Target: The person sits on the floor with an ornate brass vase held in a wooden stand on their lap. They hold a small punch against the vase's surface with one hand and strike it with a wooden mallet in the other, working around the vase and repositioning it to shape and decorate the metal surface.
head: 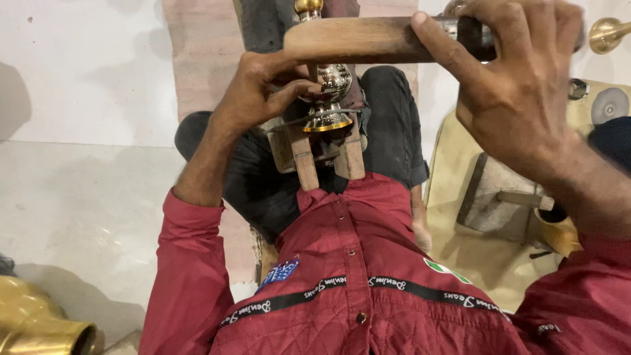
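Observation:
My left hand grips a shiny brass fitting with a round bulb and flared golden base, which stands upright between two wooden blocks held between my knees. My right hand is raised close to the camera and closed around the dark handle of a wooden mallet-like tool, whose wooden part lies across the top of the fitting. A brass knob tip shows just above the wood.
A large brass vessel sits at the lower left on the pale floor. To the right lie a yellowish sheet, a wooden block stand, a brass cup, and a brass knob with small metal discs.

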Motion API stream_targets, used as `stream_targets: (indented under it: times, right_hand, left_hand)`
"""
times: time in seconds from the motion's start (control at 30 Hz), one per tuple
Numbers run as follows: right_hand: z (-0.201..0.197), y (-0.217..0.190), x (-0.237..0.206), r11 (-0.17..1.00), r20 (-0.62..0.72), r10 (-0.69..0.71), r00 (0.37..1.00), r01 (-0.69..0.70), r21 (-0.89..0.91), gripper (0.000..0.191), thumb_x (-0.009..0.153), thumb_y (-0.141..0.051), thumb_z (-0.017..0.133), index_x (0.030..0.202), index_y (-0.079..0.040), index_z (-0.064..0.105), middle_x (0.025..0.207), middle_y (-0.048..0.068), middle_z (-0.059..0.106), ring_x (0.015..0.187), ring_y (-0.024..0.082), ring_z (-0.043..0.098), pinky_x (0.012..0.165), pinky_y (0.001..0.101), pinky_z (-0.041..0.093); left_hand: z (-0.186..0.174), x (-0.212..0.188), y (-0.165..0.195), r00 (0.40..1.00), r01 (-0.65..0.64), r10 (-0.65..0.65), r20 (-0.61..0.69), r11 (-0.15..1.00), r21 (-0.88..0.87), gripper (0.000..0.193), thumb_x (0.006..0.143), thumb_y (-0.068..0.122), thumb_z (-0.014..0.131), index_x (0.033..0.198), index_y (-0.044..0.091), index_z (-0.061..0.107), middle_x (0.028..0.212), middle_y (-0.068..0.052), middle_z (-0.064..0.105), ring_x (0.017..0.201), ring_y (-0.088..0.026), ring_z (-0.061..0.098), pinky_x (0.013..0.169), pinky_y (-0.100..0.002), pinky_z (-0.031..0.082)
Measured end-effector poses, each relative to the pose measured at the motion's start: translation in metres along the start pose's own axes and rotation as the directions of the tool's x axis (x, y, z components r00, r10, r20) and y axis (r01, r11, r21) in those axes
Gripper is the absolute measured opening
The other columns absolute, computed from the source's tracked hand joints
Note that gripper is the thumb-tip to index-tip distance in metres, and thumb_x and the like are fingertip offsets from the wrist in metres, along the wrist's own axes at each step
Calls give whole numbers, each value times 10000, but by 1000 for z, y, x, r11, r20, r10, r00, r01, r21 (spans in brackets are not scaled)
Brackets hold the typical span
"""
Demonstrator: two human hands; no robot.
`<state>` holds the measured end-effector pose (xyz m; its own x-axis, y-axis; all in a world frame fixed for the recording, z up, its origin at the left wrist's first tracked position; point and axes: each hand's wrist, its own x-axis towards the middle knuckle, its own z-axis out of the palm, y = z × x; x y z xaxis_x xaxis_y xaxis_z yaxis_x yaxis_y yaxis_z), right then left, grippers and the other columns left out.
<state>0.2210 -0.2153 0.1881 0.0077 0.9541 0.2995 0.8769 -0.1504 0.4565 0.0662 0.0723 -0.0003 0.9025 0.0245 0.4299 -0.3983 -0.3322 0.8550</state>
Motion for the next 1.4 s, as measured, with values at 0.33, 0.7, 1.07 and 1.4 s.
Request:
stream_targets:
  times: [0.33, 0.7, 1.07, 1.4]
  right_hand:
    - [2, -2, -2, 869, 95, 164, 982, -189, 457, 570, 1031, 83, 606, 1546, -151, 538, 1303, 95, 504, 1192, 258, 522, 974, 396, 451]
    - [-5, -2, 7, 941, 48, 72, 996, -83, 327, 598, 972, 44, 680, 1517, -178, 573, 1285, 110, 520, 1186, 278, 534, 967, 454, 432]
    - [-7, 0, 7, 915, 138, 76, 988, -124, 384, 579, 1025, 72, 676, 1536, -174, 554, 1302, 101, 503, 1172, 285, 511, 983, 450, 420]
    - [-11, -2, 19, 985, 44, -15, 999, 8, 172, 598, 966, 30, 725, 1509, -191, 610, 1319, 127, 538, 1182, 308, 540, 946, 477, 435]
  left_hand:
    - [-1, 2, 9, 997, -61, 56, -49, 993, -102, 387, 985, -66, 656, 1366, -45, 594, 1226, -182, 714, 1073, -216, 746, 945, -355, 603]
    - [2, -4, 4, 999, 3, -4, -47, 1000, -18, 237, 1018, -51, 723, 1252, -21, 693, 1080, -130, 772, 1043, -213, 789, 950, -339, 637]
    - [1, -5, 8, 997, 36, -40, -69, 998, -48, 201, 999, -39, 741, 1194, -58, 697, 1099, -152, 772, 1043, -215, 782, 935, -337, 674]
    - [-1, -9, 8, 997, 64, -67, -48, 996, -55, 163, 1033, -55, 720, 1196, -56, 714, 1148, -148, 776, 1053, -213, 794, 942, -322, 667]
